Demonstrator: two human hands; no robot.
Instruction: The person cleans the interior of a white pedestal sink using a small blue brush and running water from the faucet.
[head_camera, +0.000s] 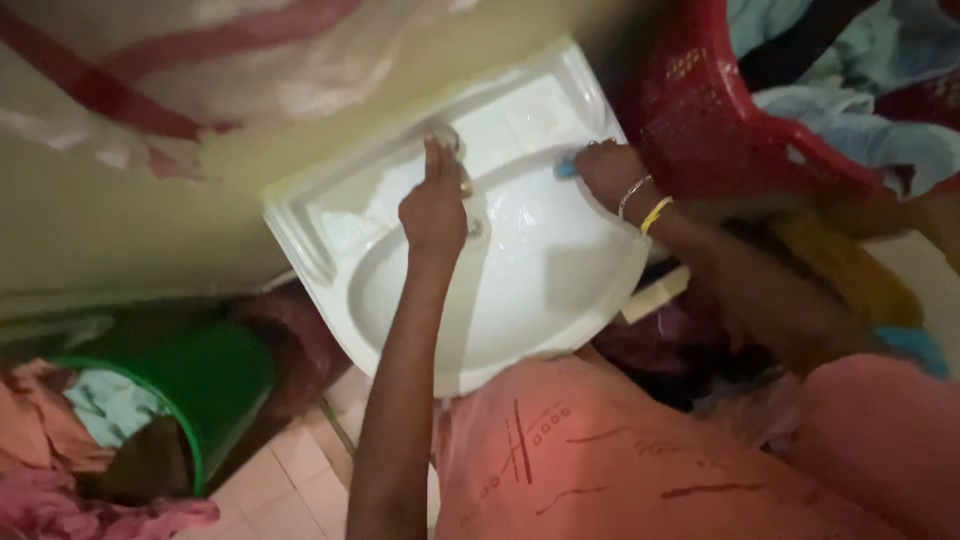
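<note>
A white wash basin (560, 300) is fixed to a cream wall, seen from above and tilted in the head view. My left hand (435, 205) reaches over the basin and rests on the metal tap (450, 140) at its back ledge, fingers stretched out along it. My right hand (612, 172), with thin bangles and a yellow band at the wrist, presses a small blue object (566, 168) against the basin's inner rim on the right. What the blue object is cannot be made out.
A red plastic chair (720, 110) stands close to the right of the basin, with clothes piled behind it. A green bucket (190, 385) holding cloth sits on the tiled floor at the lower left. Pink cloth lies beside it.
</note>
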